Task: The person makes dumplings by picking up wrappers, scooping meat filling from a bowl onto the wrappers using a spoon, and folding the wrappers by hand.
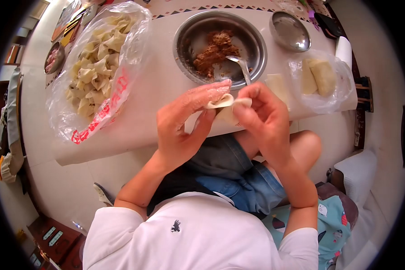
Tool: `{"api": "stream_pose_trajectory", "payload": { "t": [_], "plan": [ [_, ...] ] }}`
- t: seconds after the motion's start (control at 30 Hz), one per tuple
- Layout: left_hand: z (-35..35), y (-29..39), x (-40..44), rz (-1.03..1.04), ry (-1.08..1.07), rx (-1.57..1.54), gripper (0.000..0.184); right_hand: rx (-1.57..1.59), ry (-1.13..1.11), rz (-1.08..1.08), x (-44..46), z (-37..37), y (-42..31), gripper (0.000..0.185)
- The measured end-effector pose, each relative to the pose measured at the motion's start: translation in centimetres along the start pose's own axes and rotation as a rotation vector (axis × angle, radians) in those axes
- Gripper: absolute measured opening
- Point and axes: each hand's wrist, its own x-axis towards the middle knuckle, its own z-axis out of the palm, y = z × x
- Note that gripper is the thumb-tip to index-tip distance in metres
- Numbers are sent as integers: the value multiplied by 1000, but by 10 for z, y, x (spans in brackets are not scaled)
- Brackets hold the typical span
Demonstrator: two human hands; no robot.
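Note:
Above the table's near edge, a wonton [221, 102] in a pale folded wrapper is held between my two hands. My left hand [186, 114], floury at the fingers, pinches one side of it with thumb and fingertips. The thumb and curled fingers of my right hand [266, 118] grip the other side. Any filling inside the wrapper is hidden. Just beyond my hands stands a metal bowl [179, 58] with brown minced filling [215, 50], and a spoon [244, 68] leans in it. Flat square wrappers [279, 87] lie beside my right hand.
On the left, many folded wontons [96, 67] lie on a clear plastic bag [137, 22] with red print. At the right are a bag of wrapper sheets [323, 77] and a shallow metal bowl [290, 31]. A small bowl [54, 58] stands far left.

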Motion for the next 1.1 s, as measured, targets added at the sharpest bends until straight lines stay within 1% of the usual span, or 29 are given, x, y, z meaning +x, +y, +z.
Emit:
{"api": "stream_pose_trajectory", "payload": {
  "t": [0.03,0.1,0.13,0.23,0.27,0.3,0.37,0.43,0.47,0.57,0.63,0.7,0.77,0.9,0.93,1.0,1.1],
  "plan": [
    [-1,3,4,49,-62,51,44,73,-2,45,3,-2,-2,8],
    [-3,17,10,44,-145,128,48,218,-5,132,9,-3,-7,11],
    [-3,12,9,130,-176,208,50,229,-39,154,11,-5,-7,15],
    [-4,2,5,-98,-86,-14,50,-97,-115,116,34,-39,-22,17],
    [-1,3,7,-191,-19,-179,46,-608,131,-35,52,-57,-26,21],
    [-1,3,9,-237,22,-280,46,-1104,386,-186,75,-82,-27,27],
    [-3,3,11,-335,106,-468,48,-1617,456,-523,118,-156,-1,36],
    [-3,3,13,-360,122,-543,44,-1787,424,-418,129,-188,19,38],
    [-5,2,13,-360,117,-573,41,-1870,401,-364,134,-192,25,39],
    [-8,0,10,-332,106,-607,38,-1826,478,-644,122,-160,-3,35],
    [-7,-1,9,-315,87,-633,38,-1363,270,-781,89,-98,-38,28],
    [-3,0,11,-306,53,-686,38,-1173,-31,-892,58,-51,-51,24],
    [1,2,13,-285,31,-710,36,-1227,-145,-923,37,-27,-46,23],
    [3,8,12,-285,-23,-708,30,-1107,-64,-998,35,-18,-23,17],
    [2,10,11,-330,-2,-720,29,-1091,-52,-1010,34,-17,-22,16],
    [0,15,9,-423,42,-742,26,-1066,-57,-986,31,-13,-23,15],
    [2,17,7,-442,72,-712,26,-1030,-82,-885,26,-6,-30,17]
  ]
}}
